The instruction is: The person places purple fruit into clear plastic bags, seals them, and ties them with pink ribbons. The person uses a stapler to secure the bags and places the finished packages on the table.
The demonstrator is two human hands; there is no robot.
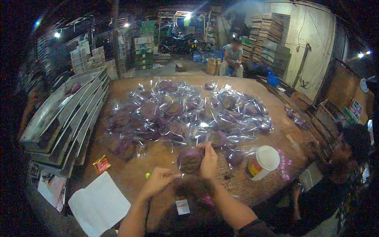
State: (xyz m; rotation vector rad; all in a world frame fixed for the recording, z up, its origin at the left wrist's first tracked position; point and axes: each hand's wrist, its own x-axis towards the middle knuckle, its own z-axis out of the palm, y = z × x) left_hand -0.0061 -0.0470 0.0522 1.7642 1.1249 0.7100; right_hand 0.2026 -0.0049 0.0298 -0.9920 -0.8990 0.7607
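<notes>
Between my hands is a round purple bread bun [190, 160], apparently in clear plastic film. My right hand [209, 161] grips its right side, fingers at the upper edge. My left hand [161, 179] is lower left of the bun, its thumb and fingertips pinched together at what looks like the edge of the film; the film itself is hard to make out. Beyond my hands lies a wide heap of similar purple buns [177, 130] in shiny clear wrappers, on the wooden table [160, 154].
Stacked metal trays [62, 118] stand at left. An open notebook [99, 204] and a red packet [101, 164] lie near left. A white-lidded tub [263, 163] and pink patterned cloth [284, 166] are at right. One person [319, 195] is close at right; another [233, 56] sits beyond the table.
</notes>
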